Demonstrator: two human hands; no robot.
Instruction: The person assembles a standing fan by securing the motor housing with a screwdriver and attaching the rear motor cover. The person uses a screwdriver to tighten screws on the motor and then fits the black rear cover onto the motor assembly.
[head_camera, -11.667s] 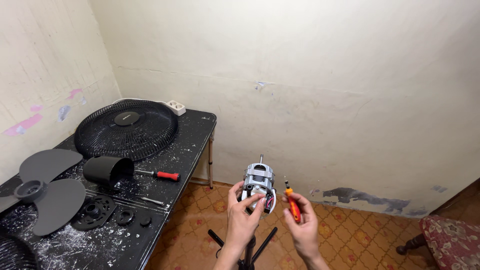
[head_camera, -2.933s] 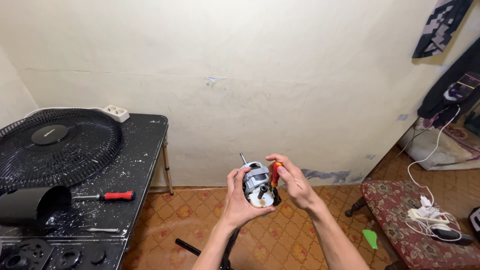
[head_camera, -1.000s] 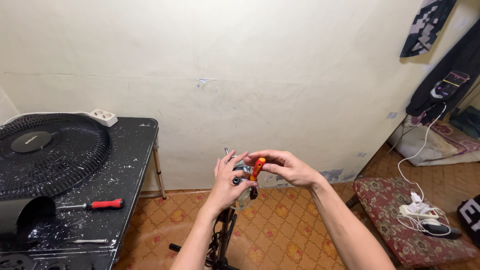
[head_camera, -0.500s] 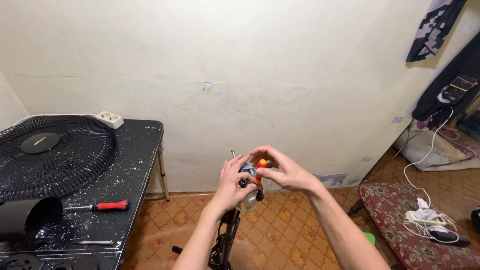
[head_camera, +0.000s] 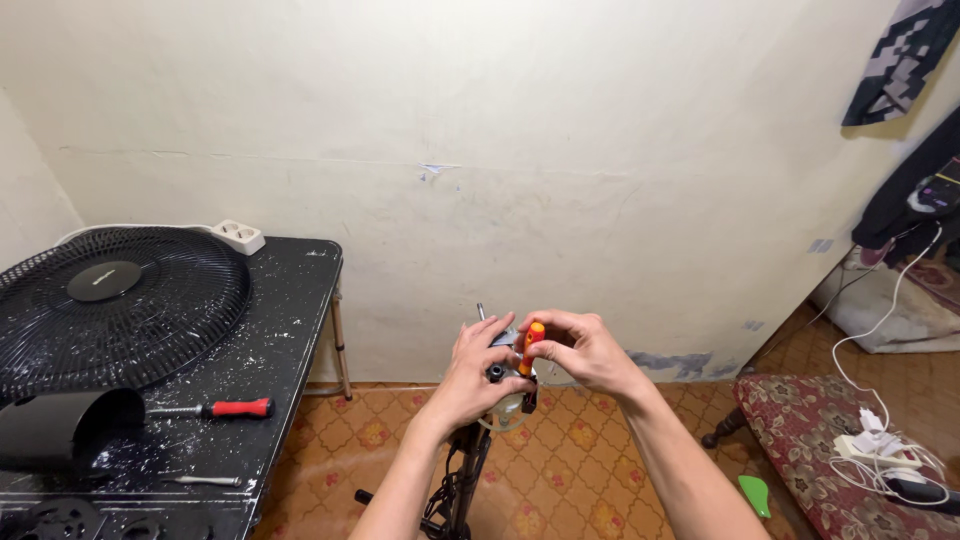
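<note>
My left hand (head_camera: 472, 375) grips a grey fan motor (head_camera: 505, 385) that sits on top of a black stand (head_camera: 462, 480); its thin shaft sticks up behind my fingers. My right hand (head_camera: 580, 352) pinches a small orange-handled screwdriver (head_camera: 531, 341) held upright, its tip down against the right side of the motor. Both hands are close together at the middle of the view, over the patterned floor.
A paint-speckled black table (head_camera: 260, 330) stands at the left with a black fan grille (head_camera: 110, 300), a black cylindrical cover (head_camera: 60, 425), a red-handled screwdriver (head_camera: 225, 408) and a white power strip (head_camera: 238, 236). A patterned cushioned seat (head_camera: 840, 470) with white cables is at the right.
The view has shifted slightly so hands and motor sit lower and further right. My right hand has closed down around the screwdriver's top. The left hand's hold is unchanged.
</note>
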